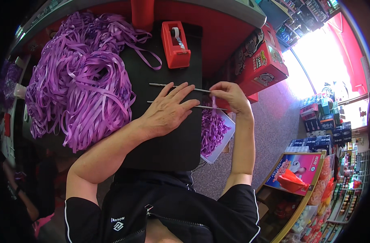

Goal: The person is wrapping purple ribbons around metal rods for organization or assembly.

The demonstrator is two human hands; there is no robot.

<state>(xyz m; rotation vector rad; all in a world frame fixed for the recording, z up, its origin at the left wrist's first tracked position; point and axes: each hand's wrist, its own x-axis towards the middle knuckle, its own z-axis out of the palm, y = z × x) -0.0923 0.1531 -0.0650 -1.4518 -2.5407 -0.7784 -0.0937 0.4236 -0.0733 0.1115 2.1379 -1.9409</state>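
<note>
Two thin metal rods (181, 104) lie side by side across the black tabletop (164, 150), their right ends reaching past its edge. My left hand (166, 107) rests flat over them, fingers stretched and spread, with fingertips touching the rods. At their right ends my right hand (233, 97) is closed in a pinch on a strip of purple ribbon (214, 103), which hangs by the rods. Below it a white container (220, 149) holds many short purple ribbon pieces (212, 131). A large heap of long purple ribbons (87, 89) covers the table's left side, beside my left forearm.
A red tape dispenser (176, 44) stands at the table's far side, near a red cylinder (143, 14). Beyond the right edge are a red printed carton (258, 56) and a display case (294, 174). Another person's arm (21, 190) shows at lower left.
</note>
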